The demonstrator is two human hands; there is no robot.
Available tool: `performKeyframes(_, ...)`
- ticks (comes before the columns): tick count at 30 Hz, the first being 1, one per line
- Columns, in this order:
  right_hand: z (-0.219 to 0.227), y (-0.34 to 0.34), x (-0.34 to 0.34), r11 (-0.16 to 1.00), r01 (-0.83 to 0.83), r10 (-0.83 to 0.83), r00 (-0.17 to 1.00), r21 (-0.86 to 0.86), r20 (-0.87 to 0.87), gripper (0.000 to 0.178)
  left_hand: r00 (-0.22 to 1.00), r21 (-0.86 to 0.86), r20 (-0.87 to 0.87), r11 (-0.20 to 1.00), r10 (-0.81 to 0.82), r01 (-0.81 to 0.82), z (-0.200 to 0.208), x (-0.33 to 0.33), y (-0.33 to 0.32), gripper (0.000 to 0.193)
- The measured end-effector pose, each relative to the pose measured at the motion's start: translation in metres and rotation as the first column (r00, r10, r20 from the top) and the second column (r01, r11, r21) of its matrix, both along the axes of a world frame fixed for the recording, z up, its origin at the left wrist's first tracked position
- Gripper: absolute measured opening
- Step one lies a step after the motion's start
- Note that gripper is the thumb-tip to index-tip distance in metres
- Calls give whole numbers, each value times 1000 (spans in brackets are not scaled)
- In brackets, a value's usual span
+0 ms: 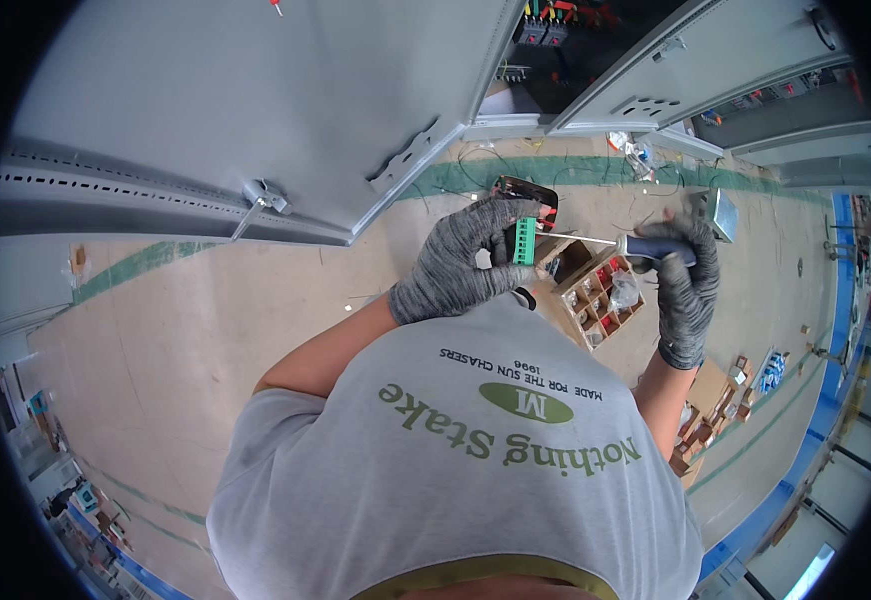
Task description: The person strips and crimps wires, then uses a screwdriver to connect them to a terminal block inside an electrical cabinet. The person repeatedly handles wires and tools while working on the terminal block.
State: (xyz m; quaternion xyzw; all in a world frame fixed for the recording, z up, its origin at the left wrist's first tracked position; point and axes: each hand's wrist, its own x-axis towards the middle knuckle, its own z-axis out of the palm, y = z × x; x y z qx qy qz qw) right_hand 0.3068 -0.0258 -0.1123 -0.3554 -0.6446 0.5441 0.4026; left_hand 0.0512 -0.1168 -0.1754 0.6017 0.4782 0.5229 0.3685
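My left hand [456,258], in a grey knit glove with bare fingertips, pinches a green terminal block [525,241] upright between thumb and fingers. Wrapped in my gloved right hand [688,300] is the dark blue handle of a screwdriver [658,248]. Its thin metal shaft points left, and the tip reaches the terminal block's right side; whether it sits in a screw is too small to tell. Just beyond my left fingers shows a black, rounded object [528,187] with red parts, partly hidden by the hand.
Below my hands stands a divided cardboard box [596,305] of small parts. Open grey cabinet doors [246,110] rise at the left and ahead. A metal box [721,215] is on the floor at the right, with cartons [711,415] nearer. Loose wires and plastic scraps [639,155] lie by the cabinets.
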Motion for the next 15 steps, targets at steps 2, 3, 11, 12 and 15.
performKeyframes(2, -6, 3, 10, 998, 45, -44, 998, 35, -44, 32, 1000, -9, 13, 1000, -12, 12, 3, 1, -1, 60)
performKeyframes(3, -7, 2, 11, 996, 71, -68, 995, 52, -67, 29, 1000, -22, 18, 1000, -12, 12, 4, 0, -1, 60)
performKeyframes(11, -4, -14, 1, 989, 136, -132, 989, 53, -60, 19, 997, -43, 42, 997, -67, 68, 0, -5, -5, 60)
performKeyframes(12, -4, -15, -2, 989, 140, -137, 988, 48, -65, 18, 998, -29, 47, 998, -53, 54, 1, -4, -5, 58)
performKeyframes(15, -1, -18, -2, 985, 168, -169, 985, 36, 27, 19, 997, -123, 56, 990, -62, 69, 7, -5, -9, 56)
